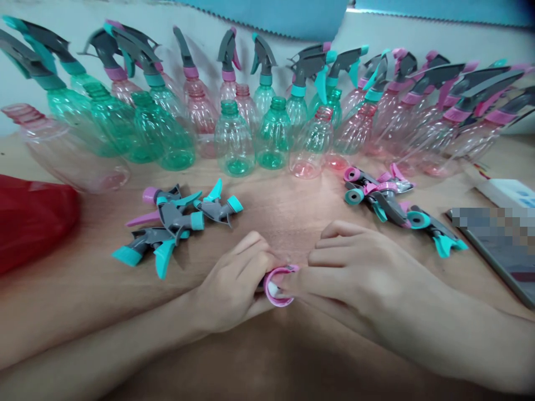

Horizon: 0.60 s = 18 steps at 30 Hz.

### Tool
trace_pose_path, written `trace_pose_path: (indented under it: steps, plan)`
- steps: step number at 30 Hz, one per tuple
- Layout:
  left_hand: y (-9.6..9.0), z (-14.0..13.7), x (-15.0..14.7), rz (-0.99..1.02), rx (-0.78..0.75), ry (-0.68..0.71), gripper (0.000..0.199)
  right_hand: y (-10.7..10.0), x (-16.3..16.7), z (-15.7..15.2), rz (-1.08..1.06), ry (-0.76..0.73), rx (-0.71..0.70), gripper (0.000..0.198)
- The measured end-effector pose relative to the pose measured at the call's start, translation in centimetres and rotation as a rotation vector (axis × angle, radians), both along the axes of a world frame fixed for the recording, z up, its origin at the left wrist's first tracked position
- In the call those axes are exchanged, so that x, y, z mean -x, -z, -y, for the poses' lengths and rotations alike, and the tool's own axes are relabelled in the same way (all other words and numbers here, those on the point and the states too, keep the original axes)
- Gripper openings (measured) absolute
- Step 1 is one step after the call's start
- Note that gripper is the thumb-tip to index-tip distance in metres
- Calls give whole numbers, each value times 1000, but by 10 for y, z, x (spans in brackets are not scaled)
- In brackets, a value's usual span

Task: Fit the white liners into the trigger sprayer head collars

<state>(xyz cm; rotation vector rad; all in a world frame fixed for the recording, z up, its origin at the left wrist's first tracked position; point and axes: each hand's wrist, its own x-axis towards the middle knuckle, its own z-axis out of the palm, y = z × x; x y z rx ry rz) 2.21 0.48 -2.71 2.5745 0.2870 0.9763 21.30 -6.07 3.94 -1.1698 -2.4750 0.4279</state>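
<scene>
Pink-collared, dark-bodied plastic spray head (272, 289), x1, centre, clamped in left hand (238, 275); right hand (355, 273) touching it, can't tell if pinching. Four loose grey plastic trigger heads (169, 215) piled left.

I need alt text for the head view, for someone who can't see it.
The left hand holds a spray head while the right hand touches its open pink collar. Loose spray heads lie to both sides; clear pink and green bottles stand behind, some topped with sprayers.
</scene>
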Motion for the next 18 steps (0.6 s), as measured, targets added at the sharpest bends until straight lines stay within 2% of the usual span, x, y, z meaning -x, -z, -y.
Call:
trace_pose_path:
  steps: [5, 11, 16, 18]
  plan:
    - [0, 1, 1, -28, -6, 4, 25, 1, -1, -2, -1, -26, -50, 13]
    - [1, 0, 1, -53, -27, 2, 26, -2, -3, -5, 33, -115, -10, 24]
    - [1, -1, 2, -69, -28, 1, 24, -1, -3, -6, 61, -26, 6, 11]
    - [1, 0, 3, -67, -33, 2, 23, -2, -2, -5, 71, -24, 16, 11]
